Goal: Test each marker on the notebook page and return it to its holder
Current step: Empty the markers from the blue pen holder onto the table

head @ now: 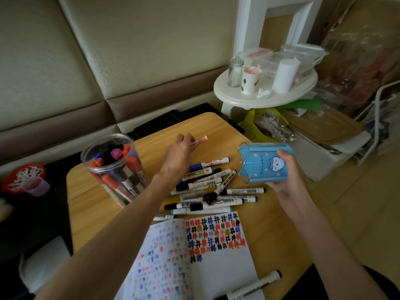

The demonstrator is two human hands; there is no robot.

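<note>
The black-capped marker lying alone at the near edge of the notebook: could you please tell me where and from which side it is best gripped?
Pinch the marker mid-barrel, on its white body, coming from above with fingers across its width. It lies flat and alone, partly on the notebook, so both long sides are free. The right hand is nearer but holds the blue holder.
</note>
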